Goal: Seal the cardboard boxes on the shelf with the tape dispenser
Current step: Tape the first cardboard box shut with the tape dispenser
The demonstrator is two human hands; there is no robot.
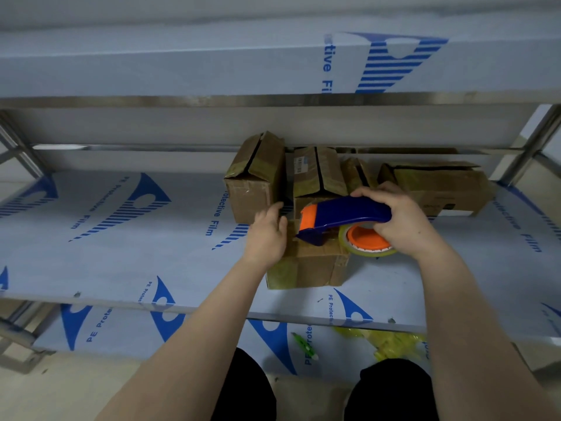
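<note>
A blue and orange tape dispenser [340, 218] with a clear tape roll [365, 243] is gripped in my right hand [400, 218]. Its nose rests on top of a small cardboard box [306, 265] near the front of the middle shelf [121, 238]. My left hand [267, 232] lies flat on that box's left side, fingers apart, steadying it. Behind it stand several more cardboard boxes: one tall box [255, 177] on the left, another [318, 174] in the middle with its top seam open, and a flat one [440, 186] on the right.
The upper shelf [212, 65] overhangs the boxes, wrapped in blue-printed protective film. A steel upright [528, 141] stands on the right. On the lower shelf lie crumpled yellowish tape [391, 341] and a green and white cutter [305, 344]. My dark-clad knees show at the bottom.
</note>
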